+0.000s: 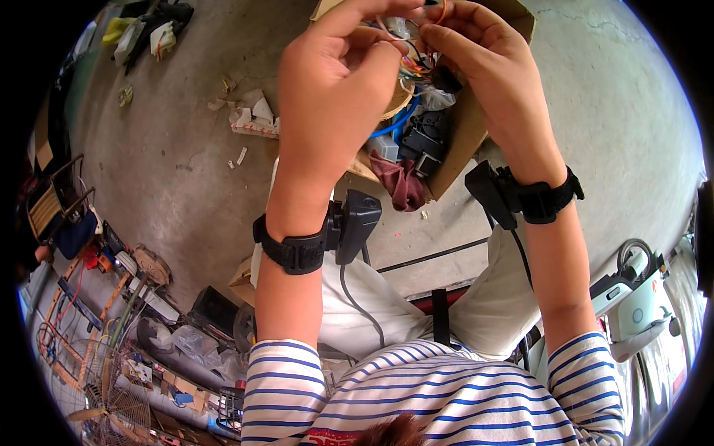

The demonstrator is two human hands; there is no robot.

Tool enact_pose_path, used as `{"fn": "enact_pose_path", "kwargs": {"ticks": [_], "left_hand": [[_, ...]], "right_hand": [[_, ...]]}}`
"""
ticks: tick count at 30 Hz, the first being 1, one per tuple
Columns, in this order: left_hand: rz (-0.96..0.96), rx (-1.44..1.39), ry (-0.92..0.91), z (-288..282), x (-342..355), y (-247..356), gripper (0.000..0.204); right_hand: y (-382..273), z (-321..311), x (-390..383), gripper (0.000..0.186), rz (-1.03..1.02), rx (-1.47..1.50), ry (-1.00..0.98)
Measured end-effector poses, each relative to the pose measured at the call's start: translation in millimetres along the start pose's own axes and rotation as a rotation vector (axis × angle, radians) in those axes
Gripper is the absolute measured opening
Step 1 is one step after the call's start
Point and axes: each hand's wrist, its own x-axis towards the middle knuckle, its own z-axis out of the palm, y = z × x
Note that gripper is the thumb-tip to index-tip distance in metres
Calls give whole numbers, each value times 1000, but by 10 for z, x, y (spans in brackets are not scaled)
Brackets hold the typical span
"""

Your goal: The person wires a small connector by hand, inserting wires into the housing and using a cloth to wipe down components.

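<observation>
Both my hands are raised over an open cardboard box at the top of the view. My left hand pinches thin wires between thumb and fingers. On the right, my right hand is closed on the same bundle, with an orange loop showing at its fingertips. A black connector-like piece hangs just under the right fingers. The exact spot gripped is partly hidden by my fingers. Below them in the box are a blue cable, black plastic parts and a maroon cloth draped over the near edge.
Torn white packaging scraps lie on the concrete floor left of the box. A wire-cage fan and jumbled tools fill the lower left. At the right stands a white machine with a coiled hose. Each wrist wears a strapped black device with a cable.
</observation>
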Motion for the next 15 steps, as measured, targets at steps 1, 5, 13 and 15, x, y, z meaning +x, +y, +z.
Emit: {"fn": "enact_pose_path", "kwargs": {"ticks": [1,5,13,15], "left_hand": [[-49,56,-28,44,-27,121,30],[-38,190,-88,33,-33,125,36],[203,327,47,-53,48,-125,45],[162,352,56,-45,39,-62,46]], "right_hand": [[-10,3,-9,9,7,1,-24],[75,-37,22,12,12,70,-121],[-34,50,-39,13,98,65,-169],[-41,34,-38,13,99,17,-160]]}}
